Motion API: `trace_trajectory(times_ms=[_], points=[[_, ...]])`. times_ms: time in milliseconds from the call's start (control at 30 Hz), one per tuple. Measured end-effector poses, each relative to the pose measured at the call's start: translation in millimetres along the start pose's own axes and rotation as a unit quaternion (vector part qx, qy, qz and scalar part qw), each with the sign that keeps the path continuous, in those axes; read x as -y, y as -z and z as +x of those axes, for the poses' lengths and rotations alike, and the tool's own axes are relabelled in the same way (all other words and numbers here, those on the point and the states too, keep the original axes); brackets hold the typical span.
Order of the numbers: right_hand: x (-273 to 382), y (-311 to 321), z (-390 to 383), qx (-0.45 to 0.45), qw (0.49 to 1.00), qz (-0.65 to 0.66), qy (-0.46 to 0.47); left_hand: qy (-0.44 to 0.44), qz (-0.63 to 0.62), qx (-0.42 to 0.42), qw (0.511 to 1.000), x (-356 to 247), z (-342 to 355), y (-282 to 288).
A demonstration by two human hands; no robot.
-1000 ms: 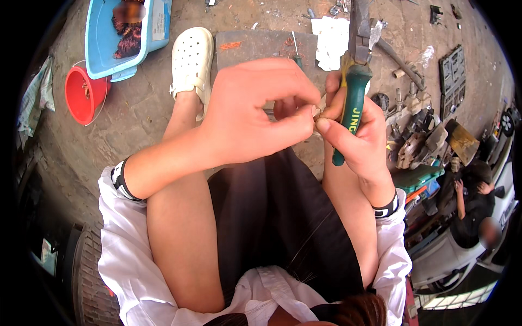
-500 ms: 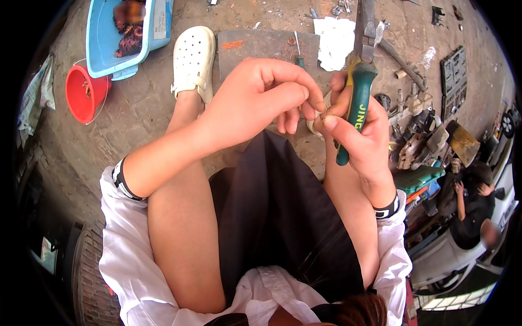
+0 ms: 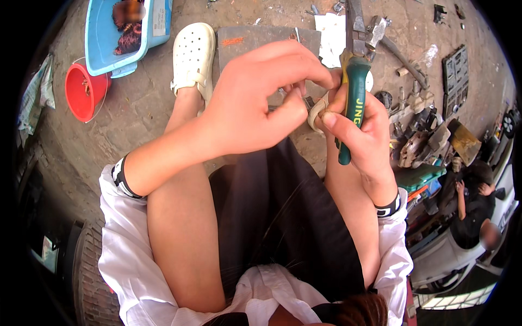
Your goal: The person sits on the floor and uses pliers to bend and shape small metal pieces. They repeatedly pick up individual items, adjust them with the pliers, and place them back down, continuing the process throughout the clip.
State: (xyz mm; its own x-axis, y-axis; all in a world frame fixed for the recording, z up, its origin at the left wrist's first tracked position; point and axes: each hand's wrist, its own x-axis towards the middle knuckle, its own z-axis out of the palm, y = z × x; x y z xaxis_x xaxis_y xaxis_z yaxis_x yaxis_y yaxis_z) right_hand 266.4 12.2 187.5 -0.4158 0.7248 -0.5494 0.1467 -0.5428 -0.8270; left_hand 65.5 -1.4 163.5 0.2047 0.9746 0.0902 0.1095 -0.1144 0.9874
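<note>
My right hand (image 3: 363, 127) is wrapped round a pair of pliers (image 3: 356, 92) with green and yellow handles and a dark metal head that points away from me. Its thumb and forefinger are also pressed together; whatever is between them is too small to make out. Beside it on the left, my left hand (image 3: 261, 95) is open, its thumb apart from the curved forefinger. The left forefinger's tip reaches the right fingers by the pliers; I cannot tell if they touch. Nothing shows in the left hand.
Under my hands lies a grey board (image 3: 266, 38) with orange strands (image 3: 232, 41). Beyond the pliers are white paper (image 3: 330, 38) and a hammer (image 3: 402, 60). A blue tub (image 3: 100, 49) and red bucket (image 3: 81, 95) stand left. Metal parts (image 3: 416, 144) lie right, near another person (image 3: 470, 212).
My left hand has moved up and its thumb has come away from the right hand's pinch, with the forefinger stretched further right. The pliers have shifted slightly left.
</note>
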Motion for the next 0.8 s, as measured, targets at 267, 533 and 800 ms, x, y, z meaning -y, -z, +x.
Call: trace_trajectory(times_ms=[267,533,800], points=[[-4,3,4,-0.001,0.999,0.024,0.027,-0.054,0.084,0.014,0.995,3,-3,0],[4,10,0,-0.016,0.986,0.164,0.004,-0.07,0.101,0.067,0.99,9,-6,16],[-4,8,-1,0.013,0.998,0.061,0.01,-0.155,0.148,0.021,0.977,4,3,-1]])
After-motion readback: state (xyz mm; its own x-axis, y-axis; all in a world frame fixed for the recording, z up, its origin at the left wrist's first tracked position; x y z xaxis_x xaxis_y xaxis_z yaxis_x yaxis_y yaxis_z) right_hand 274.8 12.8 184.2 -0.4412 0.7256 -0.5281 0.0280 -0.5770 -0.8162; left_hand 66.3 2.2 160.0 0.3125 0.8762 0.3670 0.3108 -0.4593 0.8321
